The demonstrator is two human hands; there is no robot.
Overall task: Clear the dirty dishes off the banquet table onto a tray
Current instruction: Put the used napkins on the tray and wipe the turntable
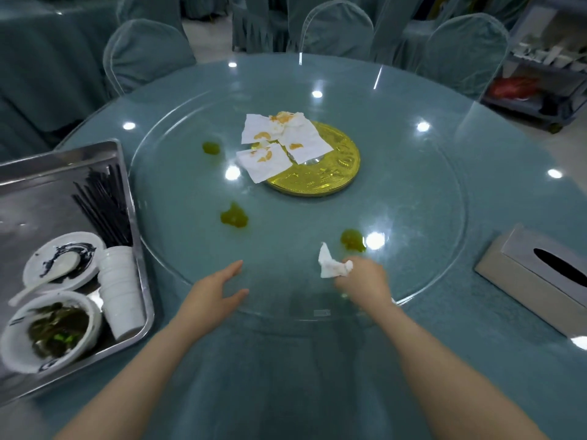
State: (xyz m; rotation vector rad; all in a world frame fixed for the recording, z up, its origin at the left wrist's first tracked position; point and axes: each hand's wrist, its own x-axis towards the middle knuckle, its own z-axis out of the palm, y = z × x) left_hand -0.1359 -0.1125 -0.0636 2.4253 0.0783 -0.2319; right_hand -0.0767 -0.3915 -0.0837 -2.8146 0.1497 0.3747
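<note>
Right hand (365, 279) is down at the near edge of the round glass turntable (413, 217), fingers bunched around a crumpled white tissue (333, 265) that sticks up to its left, just short of a yellow-green sauce blot (352, 239). Left hand (216, 292) hovers low over the glass beside it, fingers loosely spread, thumb apart, holding nothing. Two more green blots (233, 215) sit further in on the glass, and in the middle three flat white napkins stained orange (279, 141) lie overlapping across the gold round hub (330, 173). Off to the left, the rectangular steel tray (95, 150) rests on the teal-clothed banquet table (476, 360) and carries the dishes: a bundle of black chopsticks (104, 204), a white saucer smeared dark with a white ceramic spoon (60, 265) lying in it, a white bowl of dark leftovers (54, 331), and a tipped stack of white cups (119, 290) between bowl and tray rim. A silver tissue box (524, 274) stands at the right edge of the table.
</note>
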